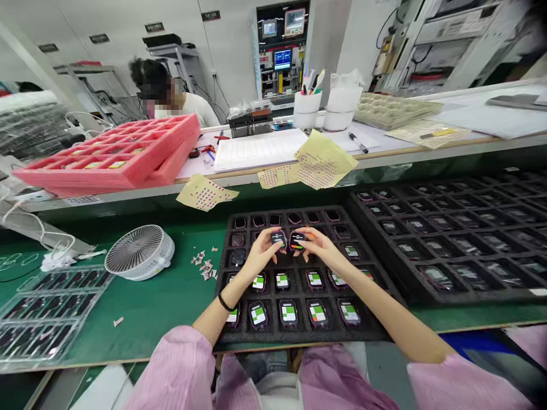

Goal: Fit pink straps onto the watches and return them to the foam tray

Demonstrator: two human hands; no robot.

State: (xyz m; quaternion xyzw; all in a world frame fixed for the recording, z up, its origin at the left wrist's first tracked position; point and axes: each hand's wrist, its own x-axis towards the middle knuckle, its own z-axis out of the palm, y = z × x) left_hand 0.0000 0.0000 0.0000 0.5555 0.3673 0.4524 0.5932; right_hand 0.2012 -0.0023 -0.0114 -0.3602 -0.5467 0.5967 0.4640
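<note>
My left hand [265, 249] is closed around a small square watch unit [277, 237] with a lit dark screen. Beside it, my right hand [319, 246] grips a second watch unit [297, 240], whose screen shows an orange and green strip. Both are held above the middle of a black foam tray [273, 340]. In the tray's near pockets lie several watch units with green and white screens, such as one watch [288, 311]. Farther back, the units have dark screens, like one dark watch [258, 221]. My hands and forearms hide some of the pockets.
A second black foam tray [410, 296] with watch units adjoins on the right. Left are a white fan [140, 250], small scraps [205, 267] and clear plastic trays [51, 307]. Pink foam trays [115, 151], papers [256, 149] and pen cups [306, 108] occupy the shelf. A person [188, 105] sits beyond.
</note>
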